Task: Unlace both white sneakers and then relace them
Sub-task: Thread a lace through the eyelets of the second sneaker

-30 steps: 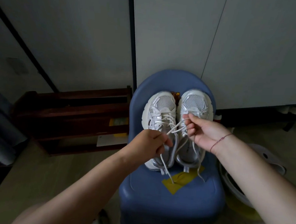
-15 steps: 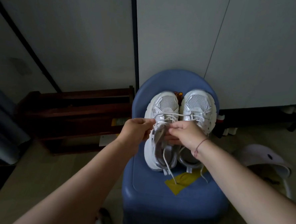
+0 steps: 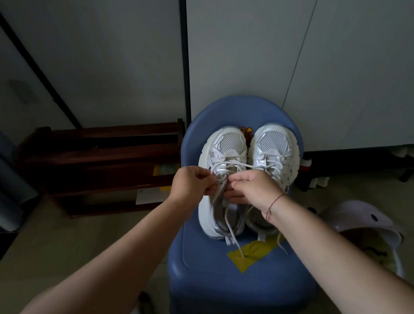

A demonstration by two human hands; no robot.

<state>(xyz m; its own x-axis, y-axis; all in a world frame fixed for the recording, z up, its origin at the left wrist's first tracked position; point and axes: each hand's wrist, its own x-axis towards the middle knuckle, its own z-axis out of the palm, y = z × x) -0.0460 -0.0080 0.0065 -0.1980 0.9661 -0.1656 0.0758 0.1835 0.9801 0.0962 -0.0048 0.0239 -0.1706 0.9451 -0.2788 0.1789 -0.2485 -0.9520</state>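
- Nearest me, two bare forearms reach in from the lower corners toward a blue chair (image 3: 208,280).
- Yellow tape (image 3: 256,251) is stuck on the front half of the seat. A loose end of the lace (image 3: 235,240) trails from the heels down onto it.
- Left hand (image 3: 191,185): its fingers (image 3: 206,175) are curled and pinch the lace at the upper eyelets of the left sneaker (image 3: 226,146).
- Right hand (image 3: 254,187): finger and thumb pinch the lace just beside the left hand. A red string (image 3: 274,204) circles the wrist.
- The left sneaker and the right sneaker (image 3: 274,146) stand side by side on the seat, toes toward the backrest and heels toward me.
- On the left sneaker I see the lace crossing through the front eyelets. The hands hide the middle of both shoes.
- A dark wooden rack (image 3: 99,155) stands on the floor left of the chair.
- A pale domed object (image 3: 367,217) that I cannot identify sits to the right of the chair.
- Farthest from me are grey wall panels (image 3: 244,50), split by a dark upright strip.
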